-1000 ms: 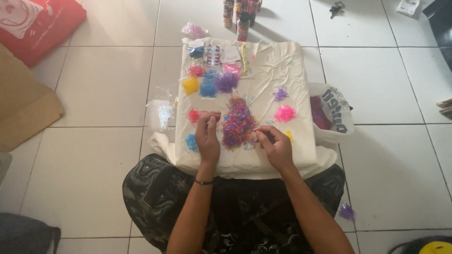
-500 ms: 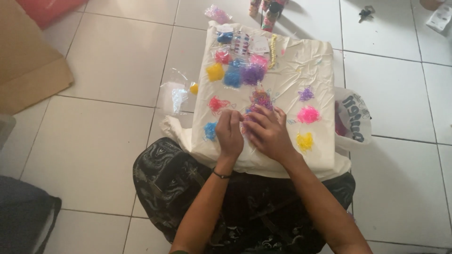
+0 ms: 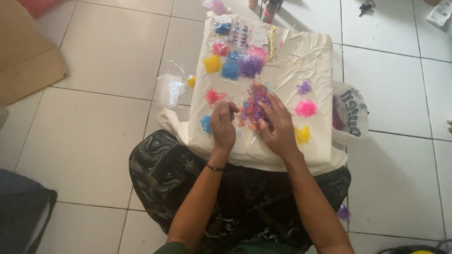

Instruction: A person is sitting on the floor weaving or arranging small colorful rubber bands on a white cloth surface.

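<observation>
Head view: right hand [image 3: 278, 127], fingers spread open, rests on the mixed-colour rubber-band pile [image 3: 254, 109]; left hand [image 3: 223, 124] pinches bands at its edge, on cream cloth [image 3: 301, 61].

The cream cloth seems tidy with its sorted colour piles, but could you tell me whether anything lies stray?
Yes: a small purple clump lies on the floor tiles, off the cream cloth, beside the person's right knee, apart from the sorted piles.
</observation>
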